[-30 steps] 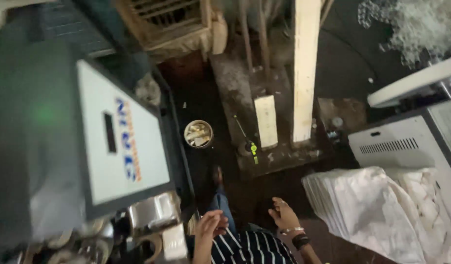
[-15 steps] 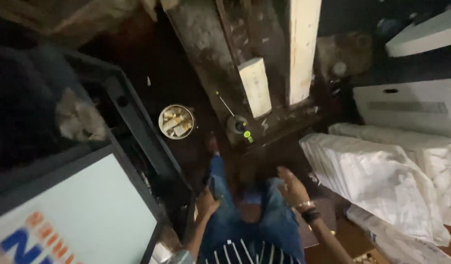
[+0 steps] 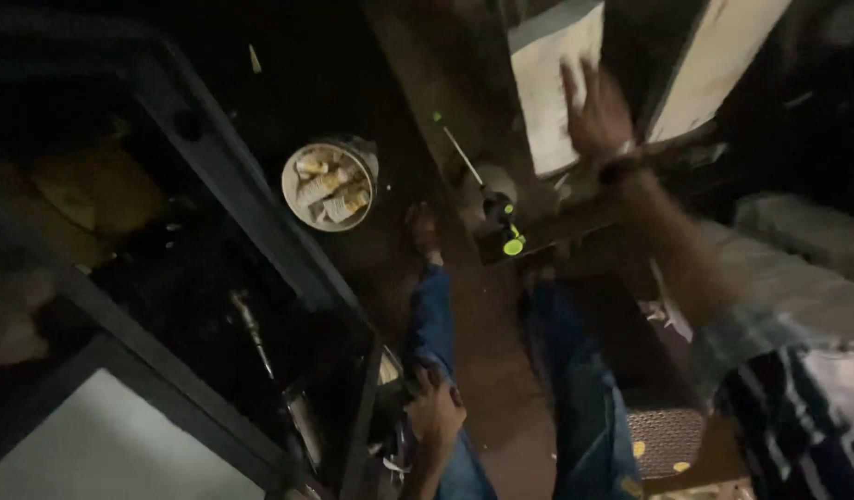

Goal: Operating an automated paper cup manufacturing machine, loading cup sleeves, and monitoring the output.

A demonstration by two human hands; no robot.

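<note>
A dim workshop floor lies under me, my legs in blue jeans over it. Near, my left hand (image 3: 436,407) rests by my thigh, fingers loosely curled on nothing I can make out. Farther, a round tin (image 3: 330,185) of scraps sits beside a dark machine frame (image 3: 260,222) — and my right hand (image 3: 595,116) reaches, fingers spread, over a pale wooden block (image 3: 549,83).

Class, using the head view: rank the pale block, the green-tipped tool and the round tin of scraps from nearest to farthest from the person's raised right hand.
Measured from the right hand:
1. Pale block: right beside the hand, at its left, apparently touching.
2. Green-tipped tool: below and left, on the dark platform.
3. Round tin of scraps: farthest left, on the floor.
</note>
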